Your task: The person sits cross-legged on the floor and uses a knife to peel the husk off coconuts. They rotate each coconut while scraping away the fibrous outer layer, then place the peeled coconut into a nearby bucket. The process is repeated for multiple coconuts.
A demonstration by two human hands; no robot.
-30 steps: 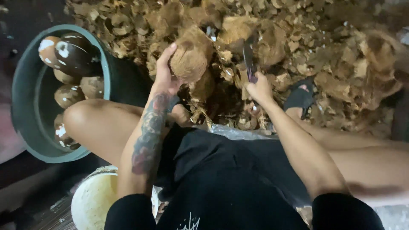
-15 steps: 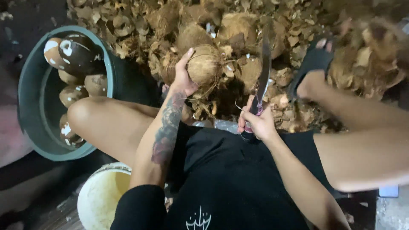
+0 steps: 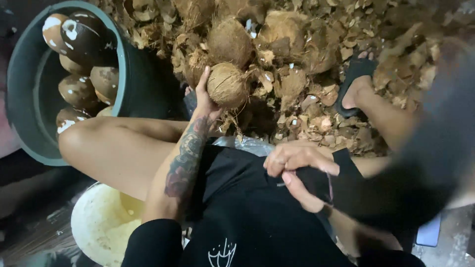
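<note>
Left hand (image 3: 205, 99) cups brown coconut (image 3: 227, 85) from its left side, fingers spread around it, holding it above husk pile (image 3: 316, 59). Right hand (image 3: 297, 170) nearer body, closed on dark blurred handle (image 3: 321, 180). Coconut lies ahead-left of right hand. Tub (image 3: 29, 133) of peeled coconuts far left.

Right hand (image 3: 297, 170) now down at lap.
</note>
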